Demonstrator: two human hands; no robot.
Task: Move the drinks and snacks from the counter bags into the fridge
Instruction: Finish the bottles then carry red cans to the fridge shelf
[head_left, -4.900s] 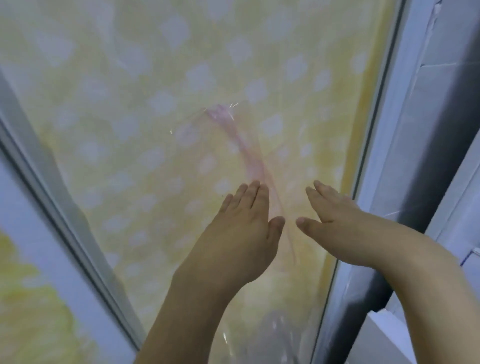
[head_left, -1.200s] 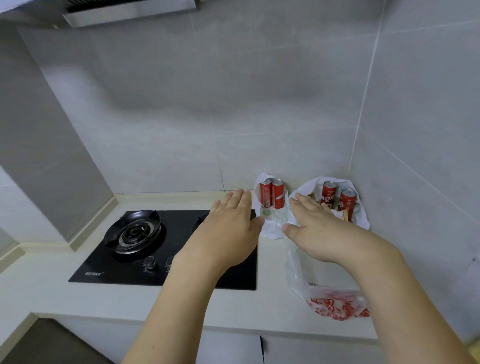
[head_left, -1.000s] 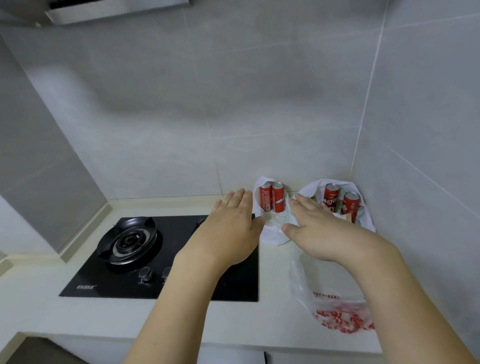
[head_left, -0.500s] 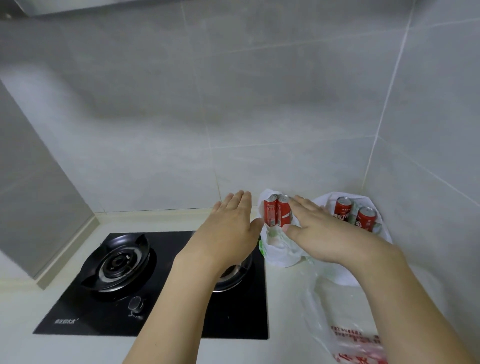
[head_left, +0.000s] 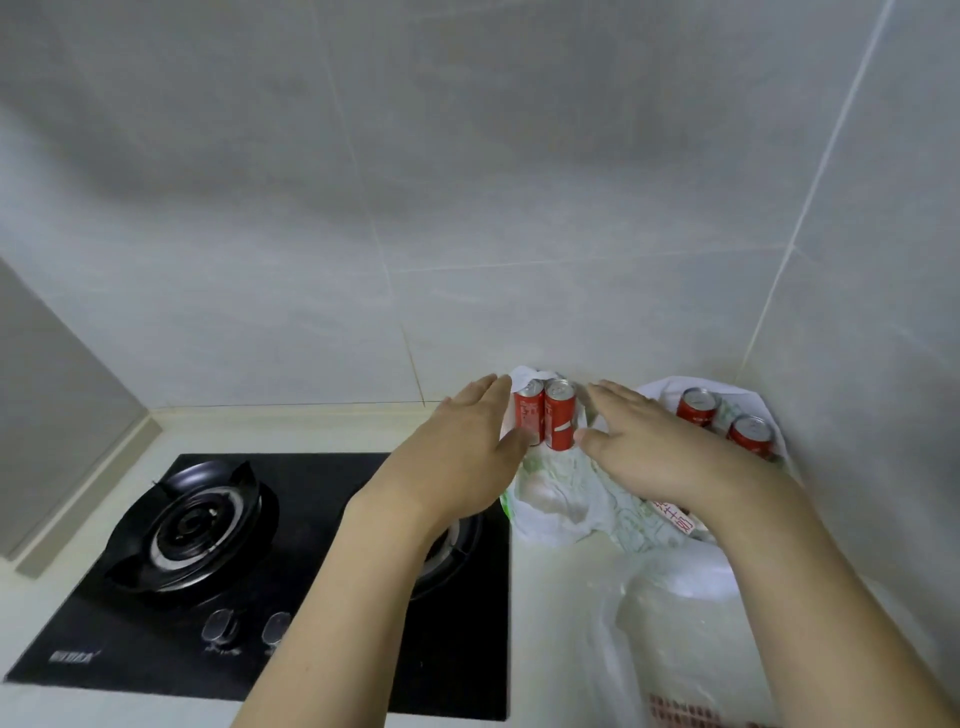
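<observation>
Both hands, left (head_left: 462, 457) and right (head_left: 644, 452), are hovering flat-fingered and empty on either side of two cans (head_left: 545, 421) standing in the bag (head_left: 550, 499) by the wall, so next they're probably closing round those.

thin plastic, shiny metal, glossy glass and tile

we see two red metal cans (head_left: 545, 421) with a glossy sheen standing in a thin, crinkled white plastic bag (head_left: 550, 499), a clear filmy plastic bag (head_left: 670, 623) lying on the smooth pale matt countertop (head_left: 550, 649), a glossy black glass hob (head_left: 322, 587) with a dark metal burner ring (head_left: 189, 525), and smooth grey wall tiles (head_left: 467, 182) with a soft sheen.
</observation>
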